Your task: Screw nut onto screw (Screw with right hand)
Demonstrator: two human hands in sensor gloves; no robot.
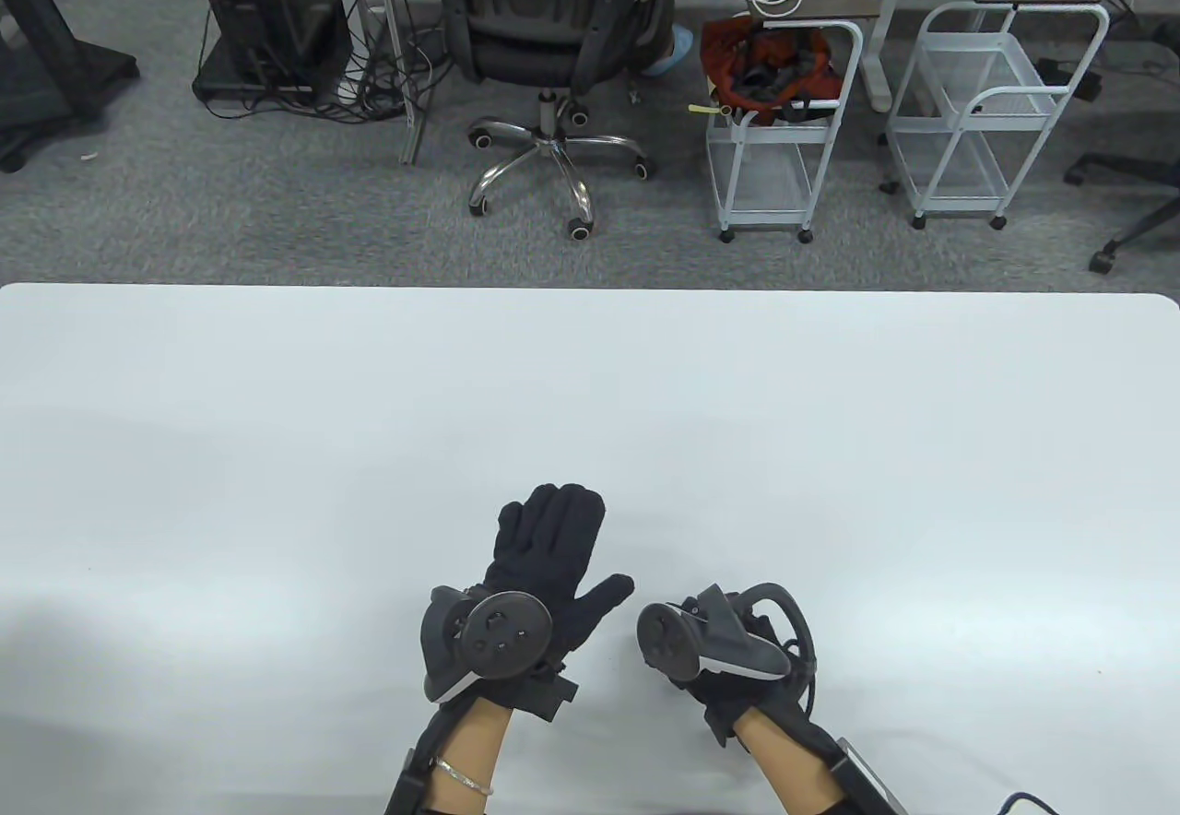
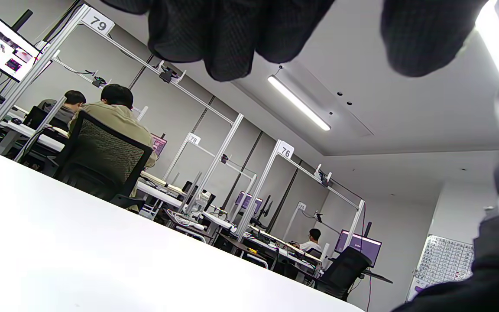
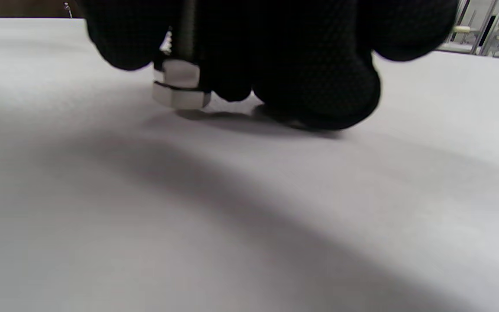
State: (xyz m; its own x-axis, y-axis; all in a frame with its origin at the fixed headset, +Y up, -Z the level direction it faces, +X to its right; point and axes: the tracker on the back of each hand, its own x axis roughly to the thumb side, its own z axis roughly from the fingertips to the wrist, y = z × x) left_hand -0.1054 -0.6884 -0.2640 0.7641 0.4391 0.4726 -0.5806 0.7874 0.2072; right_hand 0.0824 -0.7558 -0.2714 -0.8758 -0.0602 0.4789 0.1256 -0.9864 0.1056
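Note:
In the right wrist view a white screw stands on the table on its hex head, with a white hex nut sitting just above the head. A bit of thread shows above the nut. My right hand is closed around the screw's upper part, and its fingers touch the table beside it. In the table view my right hand is near the front edge, and its tracker hides the screw and nut. My left hand lies flat and open on the table just left of the right hand, holding nothing. Its fingertips hang in empty.
The white table stretches wide around both hands. Beyond its far edge stand an office chair, two white wire carts and desks. A cable lies at the front right.

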